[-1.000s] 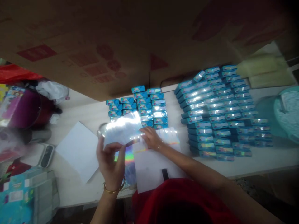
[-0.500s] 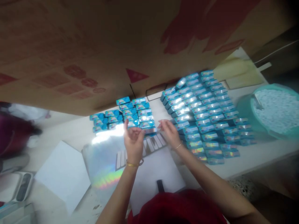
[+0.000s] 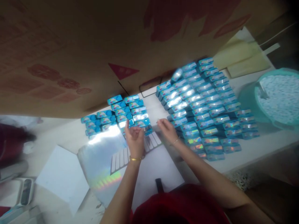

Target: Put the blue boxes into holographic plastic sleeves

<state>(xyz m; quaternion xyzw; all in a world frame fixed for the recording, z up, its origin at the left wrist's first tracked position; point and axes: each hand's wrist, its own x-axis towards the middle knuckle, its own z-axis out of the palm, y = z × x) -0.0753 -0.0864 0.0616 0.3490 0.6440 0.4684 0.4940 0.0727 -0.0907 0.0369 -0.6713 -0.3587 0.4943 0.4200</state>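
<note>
My left hand [image 3: 135, 138] is closed, with one finger raised and the others curled toward the thumb. A small blue box [image 3: 148, 131] shows just beyond the thumb and appears gripped there, partly hidden by the hand. To the right, my right hand [image 3: 167, 130] has thumb and fingertips pinched together around something small and pale, too blurred to name. Beneath both hands lies a sheet of white strip stickers [image 3: 153, 141] on a shiny holographic sheet [image 3: 93, 158]. Rows of blue boxes [image 3: 116, 115] stand just past my left hand.
A larger block of blue boxes [image 3: 205, 105] fills the right side. Beyond it is a turquoise tub [image 3: 263, 105] of pale pieces. A big cardboard carton [image 3: 93, 46] walls off the back. White paper [image 3: 63, 177] and a scale-like device [image 3: 25, 191] lie left.
The view has shifted slightly, moving the boxes and carton in the picture. My right hand has drawn a little away from the small blue box. My left hand keeps nearly the same pose.
</note>
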